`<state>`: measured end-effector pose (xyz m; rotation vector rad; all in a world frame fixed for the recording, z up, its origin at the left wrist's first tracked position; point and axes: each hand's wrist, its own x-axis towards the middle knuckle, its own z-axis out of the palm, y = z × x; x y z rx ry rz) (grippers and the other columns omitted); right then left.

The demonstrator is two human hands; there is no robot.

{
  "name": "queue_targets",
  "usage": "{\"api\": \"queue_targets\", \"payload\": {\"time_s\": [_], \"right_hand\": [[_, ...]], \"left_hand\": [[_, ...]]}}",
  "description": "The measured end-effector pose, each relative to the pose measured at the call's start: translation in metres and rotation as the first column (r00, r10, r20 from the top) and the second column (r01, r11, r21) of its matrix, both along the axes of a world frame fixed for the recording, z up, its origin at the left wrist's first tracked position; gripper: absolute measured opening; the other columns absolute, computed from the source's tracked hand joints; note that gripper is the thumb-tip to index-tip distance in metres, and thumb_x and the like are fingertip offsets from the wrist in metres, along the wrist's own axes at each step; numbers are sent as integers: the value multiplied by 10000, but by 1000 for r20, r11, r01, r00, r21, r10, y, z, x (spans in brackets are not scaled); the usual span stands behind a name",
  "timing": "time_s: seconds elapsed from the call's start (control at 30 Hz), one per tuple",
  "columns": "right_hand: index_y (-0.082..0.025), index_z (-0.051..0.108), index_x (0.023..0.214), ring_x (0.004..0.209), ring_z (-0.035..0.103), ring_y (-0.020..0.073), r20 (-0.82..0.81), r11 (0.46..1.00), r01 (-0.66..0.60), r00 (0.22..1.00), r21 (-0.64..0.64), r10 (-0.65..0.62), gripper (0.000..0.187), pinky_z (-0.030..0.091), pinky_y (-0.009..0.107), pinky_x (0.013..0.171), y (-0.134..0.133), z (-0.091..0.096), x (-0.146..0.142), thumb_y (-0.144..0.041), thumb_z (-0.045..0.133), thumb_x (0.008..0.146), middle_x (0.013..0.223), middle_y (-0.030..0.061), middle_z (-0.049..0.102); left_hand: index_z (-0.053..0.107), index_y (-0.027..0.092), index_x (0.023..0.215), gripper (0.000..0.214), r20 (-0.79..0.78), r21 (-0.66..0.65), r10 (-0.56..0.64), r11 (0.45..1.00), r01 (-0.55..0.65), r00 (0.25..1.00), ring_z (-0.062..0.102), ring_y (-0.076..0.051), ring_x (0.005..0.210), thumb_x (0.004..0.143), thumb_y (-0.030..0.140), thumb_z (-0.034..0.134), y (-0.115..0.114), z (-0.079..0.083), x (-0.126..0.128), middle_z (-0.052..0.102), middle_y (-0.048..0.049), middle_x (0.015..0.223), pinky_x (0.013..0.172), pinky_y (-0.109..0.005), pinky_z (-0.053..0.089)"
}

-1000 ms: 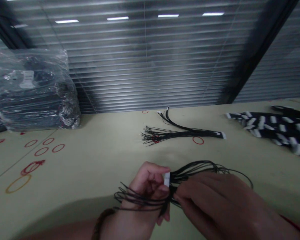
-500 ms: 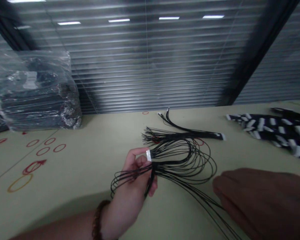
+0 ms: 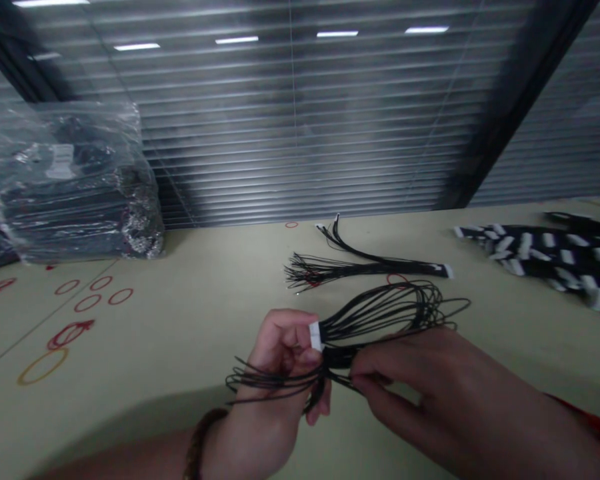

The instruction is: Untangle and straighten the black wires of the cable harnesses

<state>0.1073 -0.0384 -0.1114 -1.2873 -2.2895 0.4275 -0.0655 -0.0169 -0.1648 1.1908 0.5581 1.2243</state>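
My left hand (image 3: pixel 280 373) is closed around a black wire harness (image 3: pixel 395 308), pinching its white connector (image 3: pixel 315 336) between thumb and fingers. Thin wires loop out to the right of the connector, and a bunch of them crosses back over the left wrist. From the right, my right hand (image 3: pixel 425 380) reaches in with thumb and forefinger pressed together on the harness's black wires, just beside the left hand. The wires inside its grip are partly hidden by the fingers.
Behind the hands another black wire harness (image 3: pixel 375 268) lies on the table (image 3: pixel 180 300). A pile of harnesses with white connectors (image 3: pixel 545 257) is at the right. Clear plastic bags (image 3: pixel 75 187) of black cables stand back left, before window blinds (image 3: pixel 290 120).
My right hand has moved left from the lower right and taken hold of the wires. The left hand and connector have shifted slightly right and down, and the loops are gathered.
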Motion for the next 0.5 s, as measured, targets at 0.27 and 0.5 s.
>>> {"api": "queue_targets", "payload": {"time_s": [0.27, 0.5], "right_hand": [[-249, 618, 751, 703, 570, 76, -29, 978, -31, 999, -207, 25, 248, 377, 178, 605, -1, 8, 1, -72, 459, 820, 763, -85, 629], [-271, 646, 731, 603, 556, 57, -61, 980, -32, 998, -195, 21, 244, 360, 153, 519, -3, 3, -6, -89, 501, 808, 731, -105, 641]], "left_hand": [[526, 256, 936, 67, 31, 5, 29, 1000, -29, 999, 501, 6, 380, 881, 254, 565, -1, -2, 2, 532, 66, 717, 355, -52, 374], [585, 312, 991, 146, 88, 53, -29, 998, 25, 996, 513, 10, 412, 884, 215, 558, -1, -4, 2, 531, 62, 728, 380, -41, 381]]}}
